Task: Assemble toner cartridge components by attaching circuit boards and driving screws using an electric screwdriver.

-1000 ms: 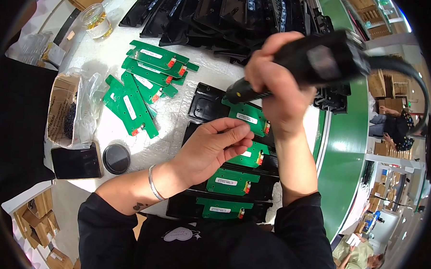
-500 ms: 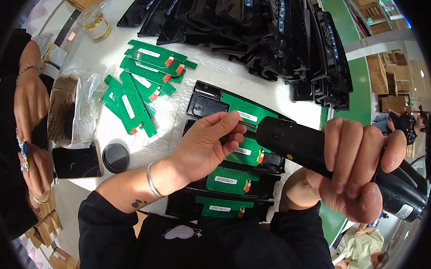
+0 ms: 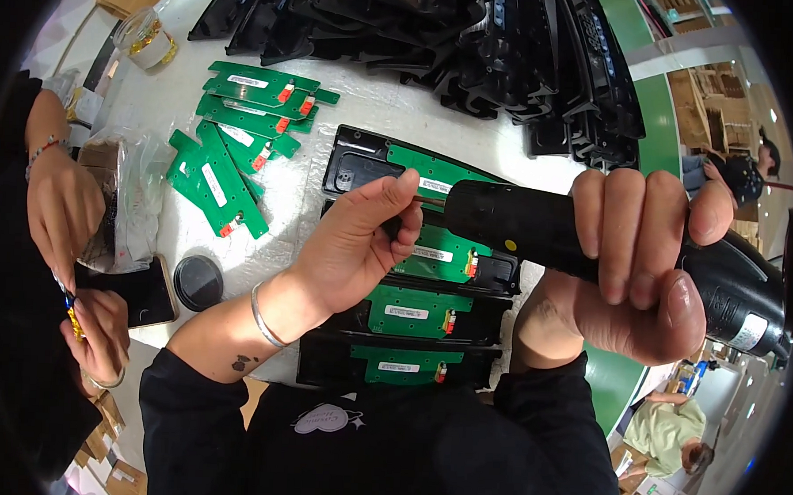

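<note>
My right hand is wrapped round the black body of an electric screwdriver, held level above the table with its nose toward the left. A thin metal bit sticks out of the nose and reaches the fingertips of my left hand. Those fingers are pinched closed at the bit's tip; whatever they hold there is too small to make out. Beneath both hands lie several black plastic housings, each with a green circuit board in it. My left hand partly hides the upper ones.
Loose green boards lie in a pile at left, near a round black lid, a phone and a plastic-lined carton. Black housings are stacked at the far side. A co-worker's hands work at far left.
The table and its things have shifted slightly up and left in view. My hands stay together, with the left fingers still at the bit. The co-worker's hands have moved a little.
</note>
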`<action>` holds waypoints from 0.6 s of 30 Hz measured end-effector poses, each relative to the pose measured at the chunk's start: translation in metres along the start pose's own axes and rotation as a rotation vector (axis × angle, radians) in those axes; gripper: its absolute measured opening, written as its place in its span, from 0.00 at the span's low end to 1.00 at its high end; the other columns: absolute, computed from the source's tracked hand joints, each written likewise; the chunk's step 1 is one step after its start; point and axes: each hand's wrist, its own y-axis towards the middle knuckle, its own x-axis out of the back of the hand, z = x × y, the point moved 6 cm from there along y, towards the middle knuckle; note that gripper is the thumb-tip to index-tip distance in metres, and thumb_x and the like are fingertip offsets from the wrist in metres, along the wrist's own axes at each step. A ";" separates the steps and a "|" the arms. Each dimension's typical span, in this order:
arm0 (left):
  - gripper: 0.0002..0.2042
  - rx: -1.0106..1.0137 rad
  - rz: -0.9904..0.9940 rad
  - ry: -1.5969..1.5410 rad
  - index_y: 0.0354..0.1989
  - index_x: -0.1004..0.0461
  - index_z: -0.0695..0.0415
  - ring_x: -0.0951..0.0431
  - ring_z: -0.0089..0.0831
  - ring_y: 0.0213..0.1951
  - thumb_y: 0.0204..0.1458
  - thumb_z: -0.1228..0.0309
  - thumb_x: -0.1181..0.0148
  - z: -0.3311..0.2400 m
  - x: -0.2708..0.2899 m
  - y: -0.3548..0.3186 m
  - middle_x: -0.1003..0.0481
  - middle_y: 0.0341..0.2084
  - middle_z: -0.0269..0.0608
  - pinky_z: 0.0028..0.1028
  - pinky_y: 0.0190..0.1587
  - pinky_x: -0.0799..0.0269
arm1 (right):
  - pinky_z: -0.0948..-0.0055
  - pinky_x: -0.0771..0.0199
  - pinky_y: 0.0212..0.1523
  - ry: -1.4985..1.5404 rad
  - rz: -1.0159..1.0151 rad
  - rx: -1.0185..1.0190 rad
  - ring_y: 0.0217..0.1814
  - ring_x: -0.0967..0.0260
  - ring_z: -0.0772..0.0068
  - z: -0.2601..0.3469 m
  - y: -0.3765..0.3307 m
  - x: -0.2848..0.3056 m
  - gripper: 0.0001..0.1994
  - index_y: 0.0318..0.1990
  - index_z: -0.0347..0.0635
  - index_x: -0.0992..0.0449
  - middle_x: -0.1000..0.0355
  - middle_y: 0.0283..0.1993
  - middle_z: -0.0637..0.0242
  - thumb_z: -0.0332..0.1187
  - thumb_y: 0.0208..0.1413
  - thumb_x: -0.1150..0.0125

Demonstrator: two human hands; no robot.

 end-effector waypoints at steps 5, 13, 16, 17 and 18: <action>0.17 0.088 -0.005 -0.064 0.39 0.32 0.62 0.28 0.25 0.34 0.53 0.59 0.49 0.012 -0.034 -0.007 0.30 0.34 0.38 0.19 0.40 0.32 | 0.81 0.46 0.25 -0.051 -0.022 0.121 0.17 0.49 0.84 -0.014 -0.002 0.008 0.15 0.41 0.41 0.35 0.45 0.17 0.77 0.30 0.42 0.53; 0.13 0.310 0.107 0.194 0.46 0.35 0.70 0.27 0.33 0.44 0.57 0.72 0.56 0.043 -0.026 -0.020 0.29 0.37 0.48 0.25 0.49 0.31 | 0.79 0.40 0.18 -0.158 -0.280 -0.110 0.15 0.43 0.79 -0.055 -0.013 0.033 0.13 0.37 0.34 0.38 0.38 0.18 0.65 0.20 0.39 0.51; 0.12 0.334 0.145 0.221 0.45 0.34 0.66 0.26 0.31 0.42 0.56 0.73 0.54 0.044 -0.029 -0.023 0.28 0.38 0.47 0.25 0.47 0.30 | 0.80 0.40 0.18 -0.172 -0.290 -0.123 0.16 0.42 0.79 -0.056 -0.016 0.033 0.13 0.36 0.34 0.38 0.38 0.18 0.66 0.20 0.39 0.51; 0.12 0.344 0.166 0.251 0.45 0.34 0.65 0.27 0.31 0.42 0.56 0.72 0.54 0.045 -0.030 -0.024 0.28 0.38 0.47 0.26 0.47 0.30 | 0.80 0.40 0.18 -0.177 -0.294 -0.135 0.16 0.42 0.79 -0.058 -0.017 0.033 0.13 0.36 0.34 0.38 0.38 0.18 0.66 0.19 0.39 0.51; 0.12 0.345 0.166 0.251 0.45 0.34 0.65 0.27 0.31 0.42 0.56 0.72 0.54 0.047 -0.029 -0.024 0.28 0.38 0.47 0.26 0.47 0.30 | 0.80 0.40 0.18 -0.177 -0.295 -0.135 0.16 0.42 0.79 -0.058 -0.018 0.033 0.13 0.36 0.34 0.38 0.38 0.18 0.66 0.19 0.39 0.51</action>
